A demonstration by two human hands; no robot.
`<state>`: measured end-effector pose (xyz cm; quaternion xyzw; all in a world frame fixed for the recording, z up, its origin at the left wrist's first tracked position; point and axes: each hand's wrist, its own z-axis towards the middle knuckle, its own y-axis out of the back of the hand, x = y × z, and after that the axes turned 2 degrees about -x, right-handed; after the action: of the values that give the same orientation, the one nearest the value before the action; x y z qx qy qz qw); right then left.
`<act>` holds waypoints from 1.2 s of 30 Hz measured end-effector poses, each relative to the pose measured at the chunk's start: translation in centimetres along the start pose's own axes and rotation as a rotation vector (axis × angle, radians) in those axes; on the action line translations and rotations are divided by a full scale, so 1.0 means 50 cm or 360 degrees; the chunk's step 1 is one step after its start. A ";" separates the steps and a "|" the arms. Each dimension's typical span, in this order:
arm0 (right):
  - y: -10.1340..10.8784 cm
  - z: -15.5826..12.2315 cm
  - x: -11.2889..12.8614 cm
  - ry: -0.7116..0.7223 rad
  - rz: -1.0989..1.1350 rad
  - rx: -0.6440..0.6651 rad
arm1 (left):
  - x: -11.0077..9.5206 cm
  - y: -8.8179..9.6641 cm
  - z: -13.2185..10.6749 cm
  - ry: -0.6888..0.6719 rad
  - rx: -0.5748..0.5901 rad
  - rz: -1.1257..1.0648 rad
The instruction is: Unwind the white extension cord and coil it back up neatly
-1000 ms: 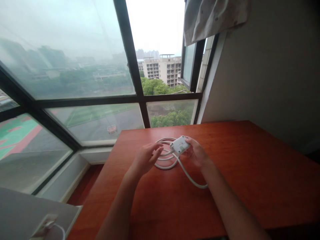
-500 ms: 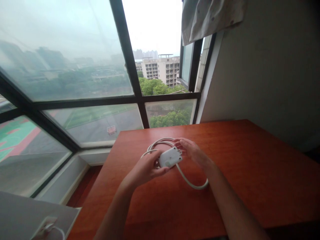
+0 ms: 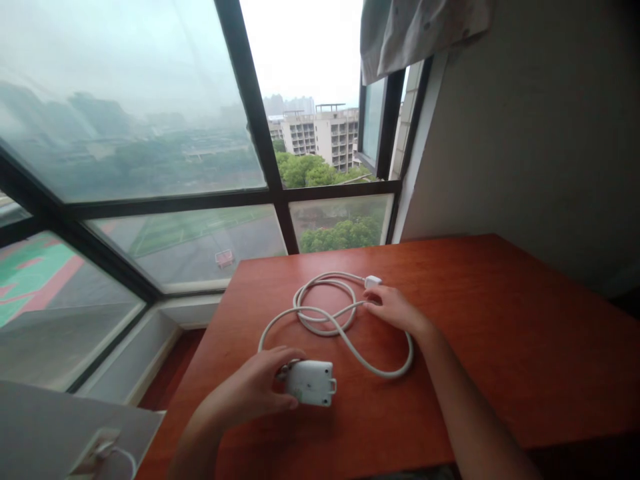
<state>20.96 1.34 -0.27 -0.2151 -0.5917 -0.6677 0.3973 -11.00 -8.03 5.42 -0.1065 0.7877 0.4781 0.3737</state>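
My left hand (image 3: 253, 387) grips a small white power strip (image 3: 311, 383) by its left end, fingers behind and thumb along the near edge. The strip's back faces me, with screw holes and a small hanging loop at its right end. A thick white cable (image 3: 385, 374) leaves its held end and lies in loose coils on the table. Further right, my right hand (image 3: 394, 308) pinches this cable between thumb and fingers. Just beyond those fingers is the white plug (image 3: 373, 281); whether the hand touches it I cannot tell.
A reddish-brown wooden table (image 3: 500, 347) spans the foreground. Behind it are dark-framed windows (image 3: 280, 195), one pane swung outward, with a curtain (image 3: 420, 33) above. A grey wall (image 3: 510, 153) borders the right. At the lower left, a wall socket (image 3: 97, 453) has a white plug in it.
My left hand has brought the power strip down and left, towards me. My right hand has moved away from the strip and taken the cable. The coils and plug now show.
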 end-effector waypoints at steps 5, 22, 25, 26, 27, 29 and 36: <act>-0.007 0.006 0.023 0.0143 0.0096 -0.0080 | -0.015 -0.010 0.012 0.0036 0.0035 0.0138; -0.052 -0.032 0.109 0.0131 0.0317 0.0854 | -0.042 -0.047 0.016 0.0011 -0.0063 0.0395; -0.055 -0.030 0.111 0.0198 0.0324 0.0851 | -0.035 -0.052 0.014 -0.0027 -0.0089 0.0466; -0.058 -0.030 0.111 0.0217 0.0319 0.0855 | -0.029 -0.051 0.011 -0.0035 -0.0106 0.0496; -0.061 -0.030 0.112 0.0232 0.0312 0.0848 | -0.021 -0.048 0.007 -0.0035 -0.0132 0.0532; -0.072 -0.031 0.115 0.0237 0.0294 0.0805 | 0.000 -0.037 -0.002 -0.0011 -0.0208 0.0618; -0.156 -0.054 0.135 0.0023 0.0340 0.0720 | 0.085 0.020 -0.037 0.0327 -0.0443 0.0924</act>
<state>11.34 -3.23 -0.54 -0.1774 -0.6971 -0.4740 0.5079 -15.39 -8.25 3.64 0.0246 0.7459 0.6542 0.1224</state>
